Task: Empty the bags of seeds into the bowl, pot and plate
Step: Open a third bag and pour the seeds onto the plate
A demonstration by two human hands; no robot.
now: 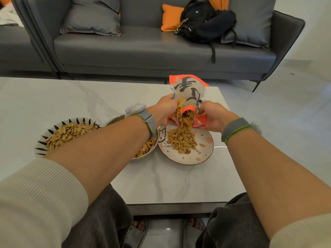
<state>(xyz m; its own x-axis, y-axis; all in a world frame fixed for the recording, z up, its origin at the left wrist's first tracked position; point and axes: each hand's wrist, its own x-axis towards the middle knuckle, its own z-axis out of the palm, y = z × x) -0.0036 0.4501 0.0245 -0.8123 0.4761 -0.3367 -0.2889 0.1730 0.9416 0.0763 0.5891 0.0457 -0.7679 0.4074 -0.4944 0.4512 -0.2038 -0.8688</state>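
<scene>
Working from the left, the striped bowl [59, 135] already holds a heap of seeds, the steel pot [146, 149] beside it, half hidden under the forearm, holds more, and the flowered plate [186, 149] on the right is taking its share now; the orange bag [188, 93] hangs upended just above the plate, mouth down, seeds [182, 138] spilling from it. The left hand [166, 111] grips one edge of the mouth, fingers curled round the film, and the right hand [213, 115] pinches the other edge. The bag looks light, soft and crinkly, probably slick, so holding both sides of the opening seems the right way to steer the flow; loose seeds would likely skid on the smooth marble-look table [89, 97]. Behind stands a grey sofa [143, 49] with cushions and a black backpack [202, 22]
</scene>
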